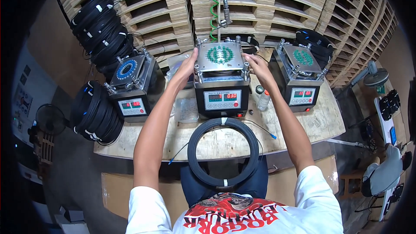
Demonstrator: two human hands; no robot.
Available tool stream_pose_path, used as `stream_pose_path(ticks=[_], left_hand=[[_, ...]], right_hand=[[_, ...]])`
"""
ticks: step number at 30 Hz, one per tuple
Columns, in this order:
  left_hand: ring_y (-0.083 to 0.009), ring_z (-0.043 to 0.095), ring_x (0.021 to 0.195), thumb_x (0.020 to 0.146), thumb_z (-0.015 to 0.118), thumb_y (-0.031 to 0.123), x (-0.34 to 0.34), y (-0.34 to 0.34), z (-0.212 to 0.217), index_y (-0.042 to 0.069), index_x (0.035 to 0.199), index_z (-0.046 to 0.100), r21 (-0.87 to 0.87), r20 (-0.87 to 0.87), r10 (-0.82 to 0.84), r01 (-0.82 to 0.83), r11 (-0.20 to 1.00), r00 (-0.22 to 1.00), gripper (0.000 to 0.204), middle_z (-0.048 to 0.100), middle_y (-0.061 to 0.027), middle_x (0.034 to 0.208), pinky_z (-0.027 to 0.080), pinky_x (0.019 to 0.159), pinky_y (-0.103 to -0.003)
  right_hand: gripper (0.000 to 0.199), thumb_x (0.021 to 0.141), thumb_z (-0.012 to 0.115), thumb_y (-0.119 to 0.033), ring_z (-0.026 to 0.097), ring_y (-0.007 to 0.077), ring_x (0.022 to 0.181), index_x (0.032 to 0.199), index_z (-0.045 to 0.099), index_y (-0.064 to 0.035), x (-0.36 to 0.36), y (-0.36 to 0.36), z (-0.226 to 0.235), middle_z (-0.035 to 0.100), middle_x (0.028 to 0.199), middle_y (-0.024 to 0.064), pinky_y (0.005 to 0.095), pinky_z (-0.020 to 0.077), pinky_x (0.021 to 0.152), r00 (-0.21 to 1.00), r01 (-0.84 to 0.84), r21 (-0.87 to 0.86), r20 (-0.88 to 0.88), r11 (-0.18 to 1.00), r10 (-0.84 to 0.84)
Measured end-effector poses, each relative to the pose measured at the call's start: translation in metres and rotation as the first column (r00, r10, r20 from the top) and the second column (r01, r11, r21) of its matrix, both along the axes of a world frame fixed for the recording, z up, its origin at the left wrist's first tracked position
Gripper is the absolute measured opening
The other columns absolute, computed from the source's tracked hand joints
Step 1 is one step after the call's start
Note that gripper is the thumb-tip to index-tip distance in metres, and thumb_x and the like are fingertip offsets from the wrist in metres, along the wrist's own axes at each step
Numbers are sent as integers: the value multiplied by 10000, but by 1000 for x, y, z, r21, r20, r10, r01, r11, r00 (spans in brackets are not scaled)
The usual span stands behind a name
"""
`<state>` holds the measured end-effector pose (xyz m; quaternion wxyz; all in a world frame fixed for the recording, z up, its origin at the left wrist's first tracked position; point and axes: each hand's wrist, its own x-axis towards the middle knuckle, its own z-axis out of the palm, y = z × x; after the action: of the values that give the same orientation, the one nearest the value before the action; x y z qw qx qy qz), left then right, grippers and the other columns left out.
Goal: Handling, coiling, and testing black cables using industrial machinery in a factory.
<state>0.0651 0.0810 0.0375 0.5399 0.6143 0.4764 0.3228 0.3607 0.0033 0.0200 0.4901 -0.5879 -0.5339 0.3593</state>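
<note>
Left grip [187, 69] was at the left side of the metal plate [234, 64] | right grip [260, 67] at its right | both partly hidden, clasp could not be told | plate topped the middle machine [223, 99] on the tabletop [323, 125]

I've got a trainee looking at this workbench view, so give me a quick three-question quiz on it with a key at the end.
1. How many benchtop machines stand on the wooden table?
2. True or false: the black cable coil nearest the camera lies behind the machines.
3. Which machine stands between the left-hand grip and the right-hand grip?

Key
1. Three.
2. False: that black cable coil lies in front of the middle machine.
3. The middle machine.
</note>
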Motion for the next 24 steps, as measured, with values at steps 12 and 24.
stream_pose_path(ticks=[12, 24], left_hand=[[-304, 315, 1457, 852, 787, 416, 7, -45, -55, 96, 1590, 148, 295, 411, 64, -199, 935, 909, 1027, 266, -266, 1563, 329, 1143, -383], [-270, 490, 1286, 928, 670, 484, -23, 20, 3, 63, 1551, 268, 446, 292, 95, -224, 867, 952, 852, 496, -192, 1427, 358, 1099, -385]], right_hand=[[588, 885, 761, -320, 564, 188, 1092, 1382, 534, -101, -43, -42, -32, 573, 1184, 108, 322, 466, 940, 976, 128, 318, -208, 939, -63], [505, 976, 614, -435, 568, 177, 766, 1324, 560, -74, -15, 45, -6, 602, 912, 87, 337, 493, 697, 959, 263, 502, -46, 824, -279]])
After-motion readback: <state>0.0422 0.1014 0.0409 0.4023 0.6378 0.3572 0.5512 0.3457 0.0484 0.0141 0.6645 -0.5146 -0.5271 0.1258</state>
